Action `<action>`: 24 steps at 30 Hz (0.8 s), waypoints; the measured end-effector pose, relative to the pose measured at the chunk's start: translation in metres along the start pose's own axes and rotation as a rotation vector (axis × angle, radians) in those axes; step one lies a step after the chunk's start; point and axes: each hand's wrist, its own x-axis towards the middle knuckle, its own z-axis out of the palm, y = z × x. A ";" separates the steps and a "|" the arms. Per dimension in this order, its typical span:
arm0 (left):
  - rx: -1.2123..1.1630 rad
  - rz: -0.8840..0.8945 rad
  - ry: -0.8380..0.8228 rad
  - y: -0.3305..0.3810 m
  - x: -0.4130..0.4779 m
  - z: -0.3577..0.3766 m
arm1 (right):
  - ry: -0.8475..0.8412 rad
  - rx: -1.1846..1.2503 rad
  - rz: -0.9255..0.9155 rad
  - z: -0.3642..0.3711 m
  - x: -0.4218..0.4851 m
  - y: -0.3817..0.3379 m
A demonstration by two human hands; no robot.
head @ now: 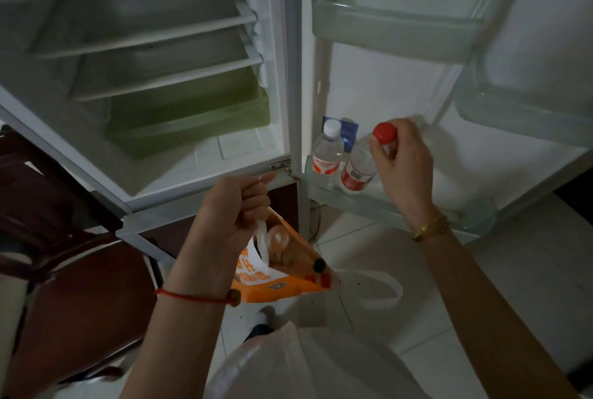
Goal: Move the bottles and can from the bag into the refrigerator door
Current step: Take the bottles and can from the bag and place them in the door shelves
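Observation:
My right hand point(402, 161) grips the neck of a clear bottle point(359, 167) with a red cap and red label, its base down in the lowest door shelf point(385, 206) of the open refrigerator door. A white-capped bottle point(328, 154) with an orange label stands just left of it in the same shelf. My left hand point(237, 209) holds up the white handle of an orange bag point(288, 286). Inside the bag a pale rounded container point(278, 236) and a dark-capped item point(319, 265) show; what they are is unclear.
The fridge body point(144, 77) stands open at the left with bare wire shelves and a green drawer point(192, 122). Two upper door shelves point(401, 23) hang above the bottles. A dark wooden chair point(73, 286) sits at lower left. The floor is pale tile.

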 end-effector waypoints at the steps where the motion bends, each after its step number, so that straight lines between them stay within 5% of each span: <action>1: -0.006 0.000 0.004 0.000 0.000 -0.001 | -0.019 -0.003 0.011 0.006 0.003 0.003; 11: -0.002 -0.031 0.016 -0.005 0.001 -0.002 | -0.155 0.023 0.113 0.041 0.011 0.021; 21: 0.008 -0.003 -0.007 -0.007 -0.001 0.009 | -0.076 0.114 0.167 0.038 -0.013 0.013; 24: 0.009 0.011 -0.009 -0.009 0.000 0.014 | -0.393 -0.013 0.182 0.048 -0.049 0.020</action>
